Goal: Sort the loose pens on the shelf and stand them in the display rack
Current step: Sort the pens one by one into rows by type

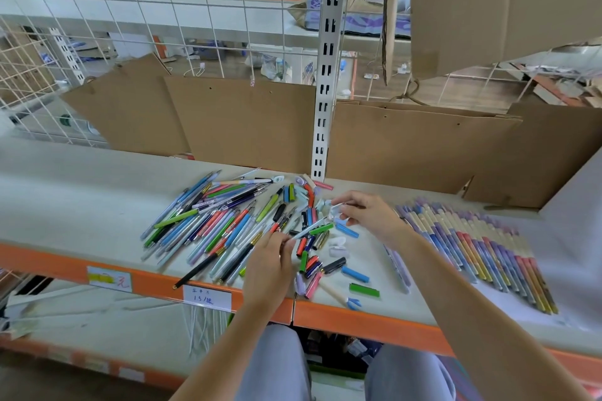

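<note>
A heap of loose coloured pens (208, 221) and separate caps (356, 273) lies on the pale shelf (81, 198). My left hand (268, 265) pinches a thin white pen (309, 229) near its lower end, above the heap's right side. My right hand (368, 213) pinches a small pale cap (335, 206) just beyond that pen's tip. To the right lies a neat row of purple, red and yellow pens (482, 247), side by side. No display rack is in view.
Brown cardboard sheets (241, 120) stand along the back of the shelf, either side of a white slotted upright (324, 101). An orange front rail (358, 316) with price labels (207, 298) edges the shelf. A lower shelf holds white sticks. My knees are below.
</note>
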